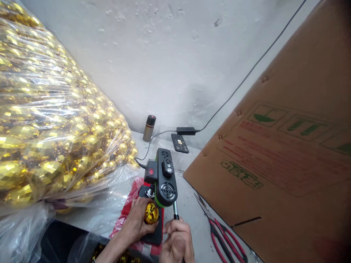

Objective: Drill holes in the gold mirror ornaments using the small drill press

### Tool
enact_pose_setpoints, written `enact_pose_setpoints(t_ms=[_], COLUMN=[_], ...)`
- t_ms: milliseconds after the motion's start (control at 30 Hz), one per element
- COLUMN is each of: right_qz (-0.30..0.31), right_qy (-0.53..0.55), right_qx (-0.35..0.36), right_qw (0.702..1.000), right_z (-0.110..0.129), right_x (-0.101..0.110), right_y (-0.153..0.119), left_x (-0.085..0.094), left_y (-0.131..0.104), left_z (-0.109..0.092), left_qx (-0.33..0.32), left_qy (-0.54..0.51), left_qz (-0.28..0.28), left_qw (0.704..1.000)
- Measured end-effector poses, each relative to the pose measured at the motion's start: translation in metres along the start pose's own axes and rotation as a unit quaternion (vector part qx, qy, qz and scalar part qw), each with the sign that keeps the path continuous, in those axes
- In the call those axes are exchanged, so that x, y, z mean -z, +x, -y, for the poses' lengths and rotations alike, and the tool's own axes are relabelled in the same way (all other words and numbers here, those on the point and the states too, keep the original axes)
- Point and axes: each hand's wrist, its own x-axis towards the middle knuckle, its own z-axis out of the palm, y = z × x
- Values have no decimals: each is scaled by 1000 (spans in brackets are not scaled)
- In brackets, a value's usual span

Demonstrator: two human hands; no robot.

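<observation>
My left hand [135, 223] is closed around a small faceted gold bauble [151, 214], its top facing up. The bauble is beside the near end of a black machine [167, 177] with green trim and round vents; whether they touch is unclear. Fingers curled, my right hand [178, 239] grips a metal lever [176, 209] with a black handle that sticks out from under the machine. Beneath the bauble is the machine's dark base [153, 237], lying on red plastic [120, 219]. The machine's body hides its working parts.
A large clear bag of gold baubles [68, 135] fills the left. On the right leans a cardboard box [274, 157], with red-handled scissors [221, 233] beside it. Toward the wall are a flask [149, 128], a phone [180, 143] and a power adapter [186, 130] with a cable.
</observation>
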Motion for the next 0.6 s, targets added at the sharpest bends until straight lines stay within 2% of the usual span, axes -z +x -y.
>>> enact_pose_setpoints(t_ms=[233, 433, 533, 600], right_qz=[-3, -12, -11, 22], right_qy=[-4, -12, -37, -47], right_qx=[10, 23, -5, -56], right_qw=[1000, 1000, 999, 997], right_z=[-6, -16, -5, 11], right_x=[1, -3, 0, 3], right_y=[-10, -27, -23, -8], left_x=[6, 9, 7, 5], left_y=[2, 1, 4, 5], left_z=[-4, -3, -4, -5], left_qx=[19, -8, -7, -3], left_qy=[0, -19, -12, -10], left_qz=[19, 16, 1, -3], left_qw=[1000, 1000, 1000, 1000])
